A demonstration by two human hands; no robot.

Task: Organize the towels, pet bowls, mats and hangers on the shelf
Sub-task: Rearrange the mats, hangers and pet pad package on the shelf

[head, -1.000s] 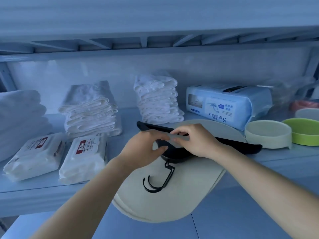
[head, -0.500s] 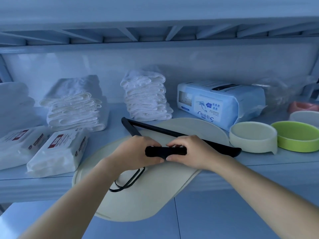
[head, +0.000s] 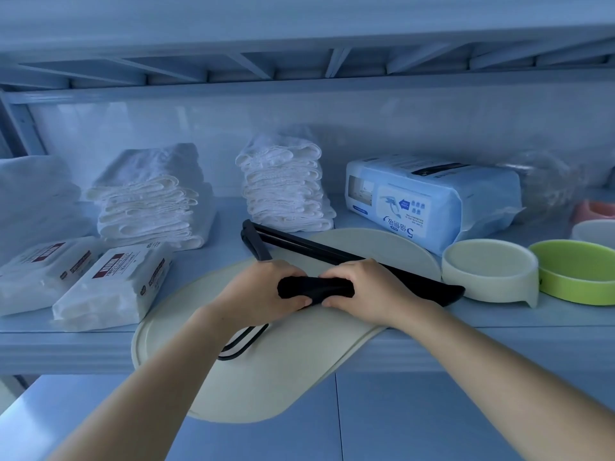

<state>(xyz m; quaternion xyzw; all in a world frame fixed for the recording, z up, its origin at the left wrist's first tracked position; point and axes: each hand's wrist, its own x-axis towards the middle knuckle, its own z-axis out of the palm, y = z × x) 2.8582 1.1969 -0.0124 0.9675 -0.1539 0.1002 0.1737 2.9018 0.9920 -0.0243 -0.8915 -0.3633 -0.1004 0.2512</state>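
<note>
A bundle of black hangers [head: 316,289] lies flat across a cream oval mat [head: 283,377] that overhangs the shelf's front edge. My left hand [head: 256,294] and my right hand [head: 369,291] both grip the hangers' thick middle, side by side. The hangers' hooks [head: 243,341] stick out toward me under my left wrist. A second cream mat [head: 382,244] lies behind, partly under the hangers. Folded white towel stacks [head: 149,201] [head: 286,188] stand at the back. A cream pet bowl [head: 489,271] and a green pet bowl [head: 579,271] sit at the right.
Two wrapped white packs [head: 113,284] lie at the left front beside more folded towels [head: 33,201]. A blue pad package [head: 432,197] stands behind the bowls, with a clear plastic bag, a pink bowl [head: 595,209] and a white bowl [head: 595,229] farther right. The shelf above hangs low.
The hangers turned from hook-down over the mat to lying flat, hooks swinging left under my left wrist. Both hands shifted to clasp the middle, and my view moved closer.
</note>
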